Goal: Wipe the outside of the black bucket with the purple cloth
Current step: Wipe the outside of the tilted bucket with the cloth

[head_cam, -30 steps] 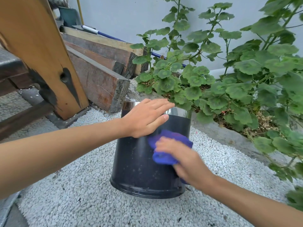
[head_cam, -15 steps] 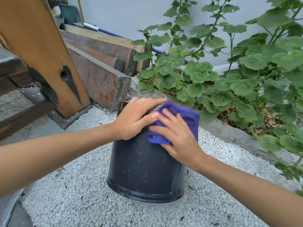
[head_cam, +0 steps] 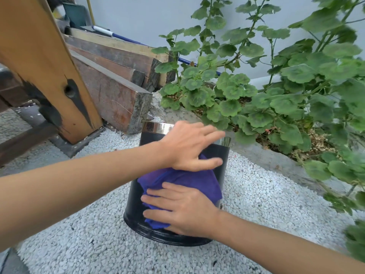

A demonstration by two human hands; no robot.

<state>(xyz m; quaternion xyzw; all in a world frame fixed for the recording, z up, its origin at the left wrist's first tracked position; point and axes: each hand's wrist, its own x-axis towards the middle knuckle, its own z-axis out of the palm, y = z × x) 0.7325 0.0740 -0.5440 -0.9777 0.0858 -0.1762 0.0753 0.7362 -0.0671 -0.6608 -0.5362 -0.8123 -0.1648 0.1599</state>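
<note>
The black bucket [head_cam: 136, 204] with a shiny metal rim stands on white gravel, tilted toward me. My left hand [head_cam: 189, 147] lies flat across its top with straight fingers, steadying it. The purple cloth [head_cam: 193, 180] is spread on the bucket's near side. My right hand [head_cam: 183, 210] presses the cloth against the lower wall with flat, spread fingers. The cloth and both hands hide much of the bucket's front.
White gravel [head_cam: 98, 244] covers the ground around the bucket. A leafy green plant [head_cam: 266, 99] in a concrete bed crowds the right side. Stacked wooden beams [head_cam: 118, 91] and a slanted wooden post [head_cam: 45, 66] stand to the left, and a grey wall rises behind.
My right hand has slid the cloth down from the bucket's rim to its lower wall. The left hand has stayed on top, with its fingers now stretched further right.
</note>
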